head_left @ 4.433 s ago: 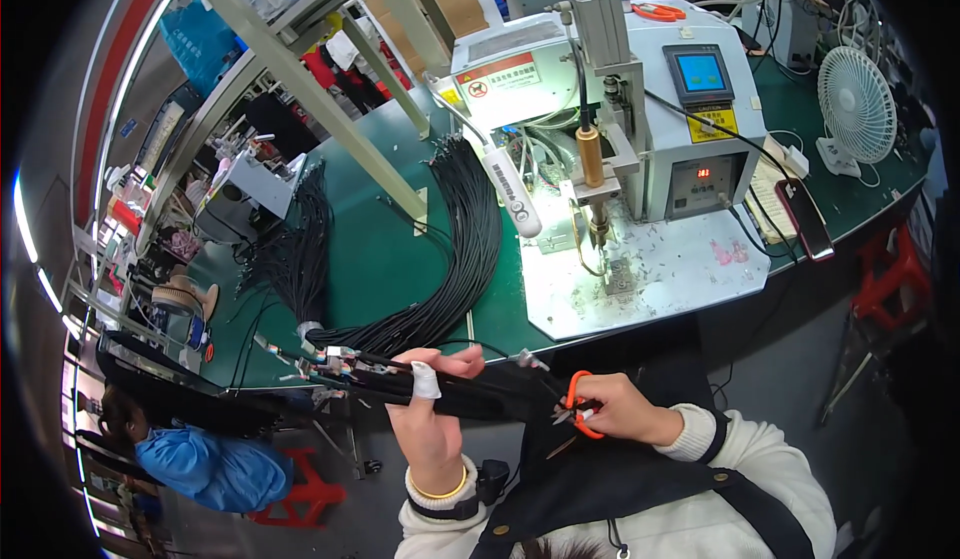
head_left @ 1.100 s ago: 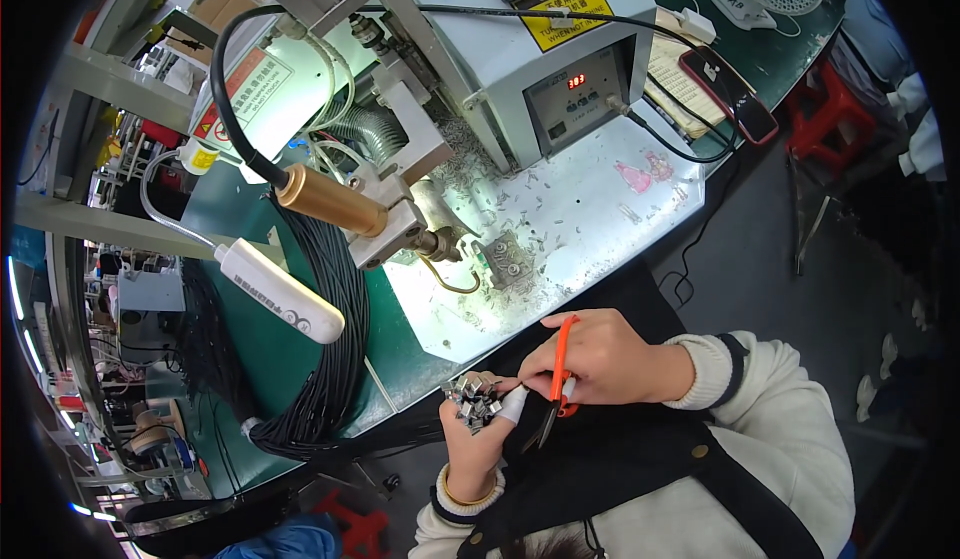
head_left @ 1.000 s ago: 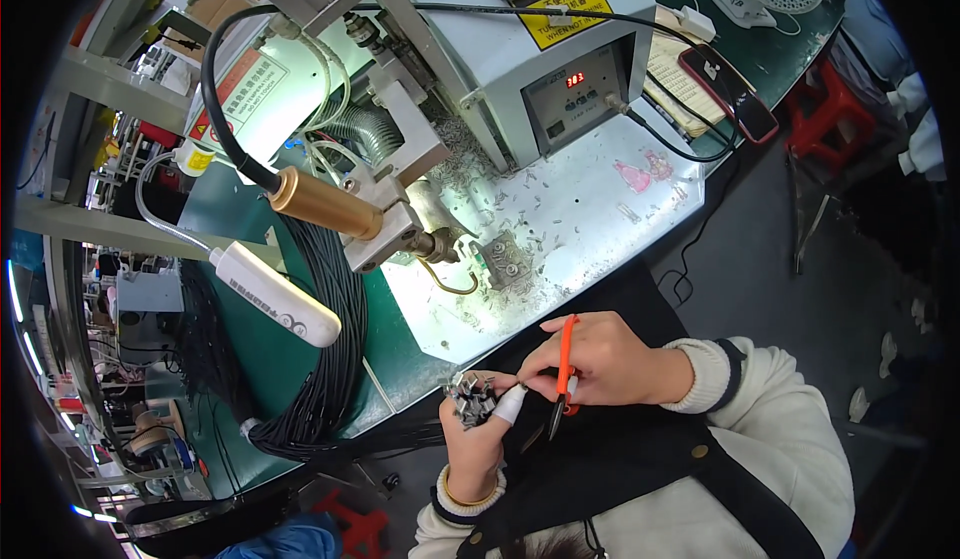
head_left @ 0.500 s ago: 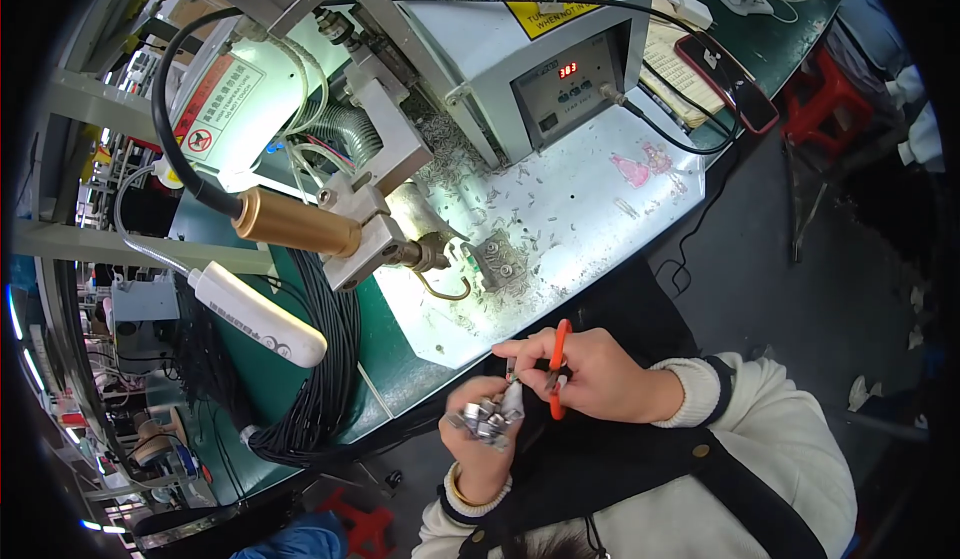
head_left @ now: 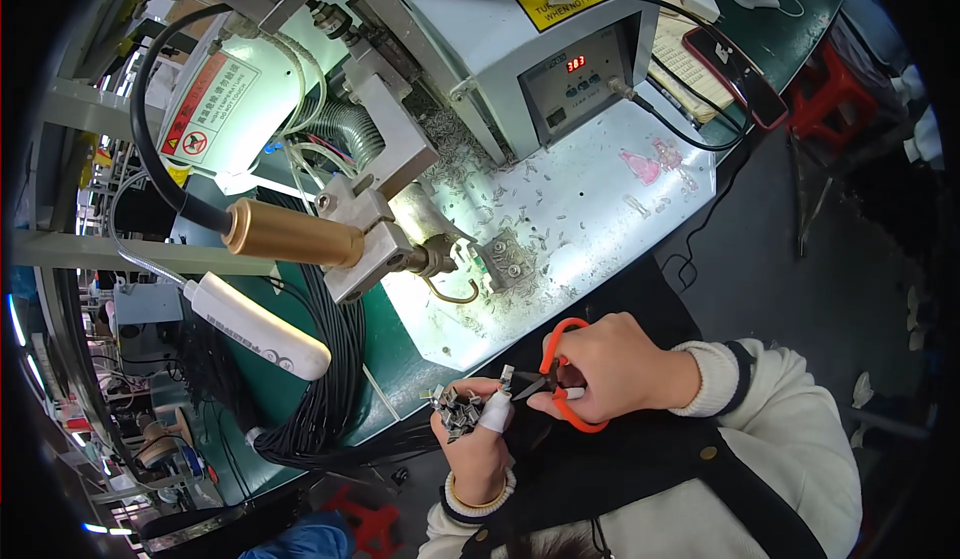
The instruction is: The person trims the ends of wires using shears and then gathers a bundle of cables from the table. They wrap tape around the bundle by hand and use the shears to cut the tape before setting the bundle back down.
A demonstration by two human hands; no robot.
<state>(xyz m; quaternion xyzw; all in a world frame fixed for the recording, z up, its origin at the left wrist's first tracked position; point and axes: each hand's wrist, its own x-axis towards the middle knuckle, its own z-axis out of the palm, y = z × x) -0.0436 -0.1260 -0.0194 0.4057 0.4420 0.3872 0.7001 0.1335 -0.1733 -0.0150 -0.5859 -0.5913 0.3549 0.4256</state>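
Note:
My left hand [head_left: 480,456] is closed round a cluster of small metal connectors [head_left: 459,414], heaped in the palm. A white wrapping covers its thumb, and at the thumb's tip a single connector [head_left: 506,375] stands up, pinched. Orange-handled scissors [head_left: 582,423] are gripped in my right hand [head_left: 628,367], the loops round its fingers. Their dark blades are parted and point left, close to the pinched connector; whether they touch it I cannot tell. Something small and white shows among the right fingers.
Beyond my hands stands a soldering machine [head_left: 590,89] with a gold cylinder [head_left: 290,234] over a metal plate [head_left: 590,249] strewn with clippings. A lamp [head_left: 262,329] and black cable coils [head_left: 325,359] are at left. A phone [head_left: 735,77] and red stool [head_left: 832,94] are right.
My right hand has shifted right, and the scissors have turned so their open blades now point at the connector. My left hand has tilted, bringing the single connector upright at its thumb.

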